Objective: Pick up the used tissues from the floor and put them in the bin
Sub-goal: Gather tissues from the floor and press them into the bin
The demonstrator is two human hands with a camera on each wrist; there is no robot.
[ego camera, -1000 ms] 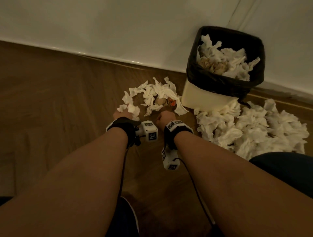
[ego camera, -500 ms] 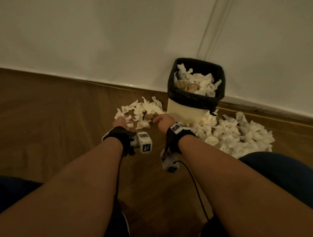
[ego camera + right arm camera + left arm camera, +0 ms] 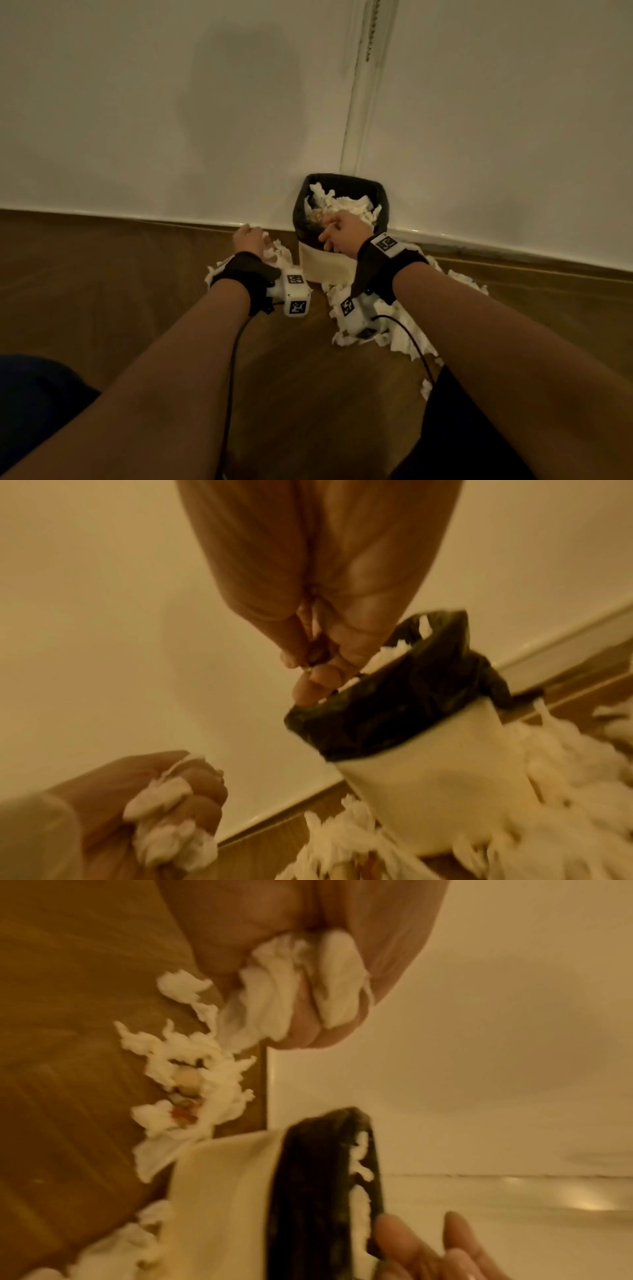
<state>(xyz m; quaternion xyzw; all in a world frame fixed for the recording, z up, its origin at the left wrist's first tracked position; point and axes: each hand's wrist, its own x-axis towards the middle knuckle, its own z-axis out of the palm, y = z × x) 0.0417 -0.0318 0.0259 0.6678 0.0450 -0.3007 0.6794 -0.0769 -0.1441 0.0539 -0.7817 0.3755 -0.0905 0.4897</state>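
Fingers [image 3: 308,1031] clutching tissues [image 3: 294,988] now lifted off floor; right hand [image 3: 342,233] reached bin [image 3: 325,263]

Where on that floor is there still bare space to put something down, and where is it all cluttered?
Bare wooden floor lies left of the left hand, up to the wall, and between the forearms in front of the bin. It is crowded close around the bin: tissues lie heaped to its right and a smaller pile to its left. The bin itself looks nearly full.
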